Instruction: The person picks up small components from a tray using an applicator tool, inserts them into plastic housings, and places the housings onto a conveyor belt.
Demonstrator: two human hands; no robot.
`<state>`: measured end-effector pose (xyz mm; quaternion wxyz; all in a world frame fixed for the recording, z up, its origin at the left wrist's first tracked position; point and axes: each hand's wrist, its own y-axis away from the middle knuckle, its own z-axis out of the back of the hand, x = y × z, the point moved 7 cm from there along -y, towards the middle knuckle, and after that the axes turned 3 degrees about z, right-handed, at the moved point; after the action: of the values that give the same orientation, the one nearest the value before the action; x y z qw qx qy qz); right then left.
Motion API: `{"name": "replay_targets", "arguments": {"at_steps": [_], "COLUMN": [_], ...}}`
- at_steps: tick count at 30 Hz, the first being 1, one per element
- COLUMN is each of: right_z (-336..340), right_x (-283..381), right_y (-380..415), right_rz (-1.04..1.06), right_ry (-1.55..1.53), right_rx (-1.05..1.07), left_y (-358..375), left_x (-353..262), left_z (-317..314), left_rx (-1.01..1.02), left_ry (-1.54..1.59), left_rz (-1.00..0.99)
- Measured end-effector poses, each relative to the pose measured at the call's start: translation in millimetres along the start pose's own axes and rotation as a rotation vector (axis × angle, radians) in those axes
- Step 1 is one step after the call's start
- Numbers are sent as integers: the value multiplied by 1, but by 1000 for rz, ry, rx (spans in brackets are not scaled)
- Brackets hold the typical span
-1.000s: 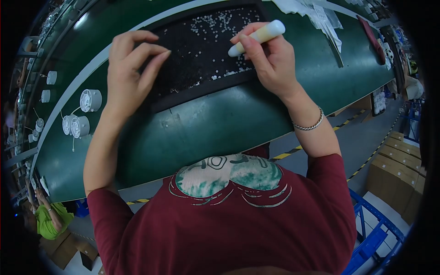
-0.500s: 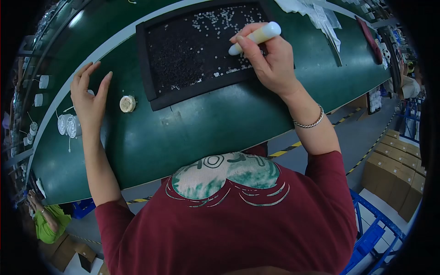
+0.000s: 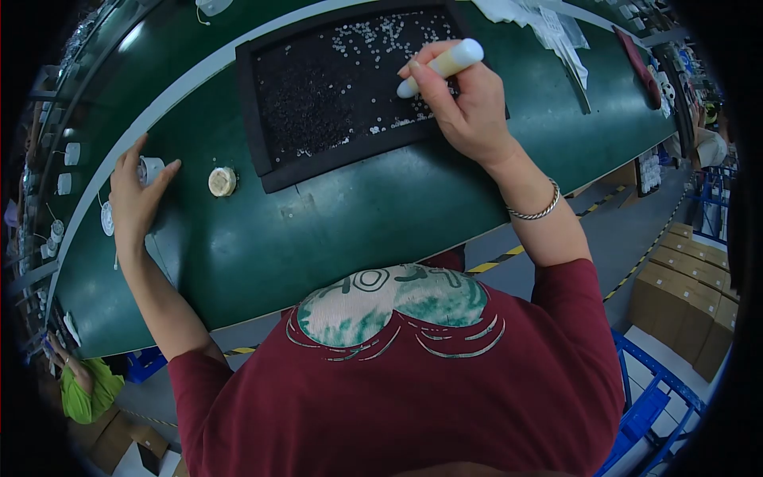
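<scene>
My right hand (image 3: pixel 469 107) is closed around a thick, pale yellow pen-shaped tool (image 3: pixel 449 65) with a whitish rounded end. Its narrow tip points down over a black tray (image 3: pixel 274 176), which holds dark grains and scattered small pale discs (image 3: pixel 373 36). At the left, my left hand (image 3: pixel 137 195) has its fingers and thumb spread around a white round part (image 3: pixel 149 170); no firm grip on it shows. Another white part (image 3: pixel 107 219) is half hidden by that hand. Between hand and tray sits a small cream-coloured round piece (image 3: pixel 222 182) on the green table.
White parts (image 3: pixel 72 153) stand beyond the pale rail (image 3: pixel 179 89). White sheets or bags (image 3: pixel 548 32) and a dark red object (image 3: pixel 638 70) lie at the back right. Cartons (image 3: pixel 675 302) and a blue frame (image 3: pixel 652 413) stand on the floor. A person in green (image 3: pixel 91 389) is at left.
My left hand has moved left and slightly down, so its fingers are now around the white part. My right hand has barely shifted. Parts beyond the rail have moved a little.
</scene>
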<state>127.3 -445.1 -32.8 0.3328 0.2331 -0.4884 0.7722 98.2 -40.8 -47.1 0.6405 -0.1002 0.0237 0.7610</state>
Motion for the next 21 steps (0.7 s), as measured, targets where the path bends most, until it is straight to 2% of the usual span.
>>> {"name": "replay_targets", "arguments": {"at_steps": [3, 9, 15, 17, 19, 21], "right_z": [-1, -4, -7, -4, 3, 9], "right_x": [0, -3, 2, -4, -17, -30], "right_y": [0, 0, -2, -2, -1, -3], "right_rz": [-54, -30, 29, -2, -228, -301], "right_ry": [-34, -14, 73, 55, -155, -379], "right_rx": [-50, -7, 9, -2, -69, -138], "left_y": [4, 4, 5, 6, 8, 18], "left_x": [22, 28, 24, 28, 14, -11], "left_z": [-1, 0, 9, 12, 28, 45], "left_rx": [85, 162, 148, 74, -40, -186], "left_ry": [266, 281, 146, 244, 298, 307], "left_rz": [49, 118, 148, 89, 22, -49]}}
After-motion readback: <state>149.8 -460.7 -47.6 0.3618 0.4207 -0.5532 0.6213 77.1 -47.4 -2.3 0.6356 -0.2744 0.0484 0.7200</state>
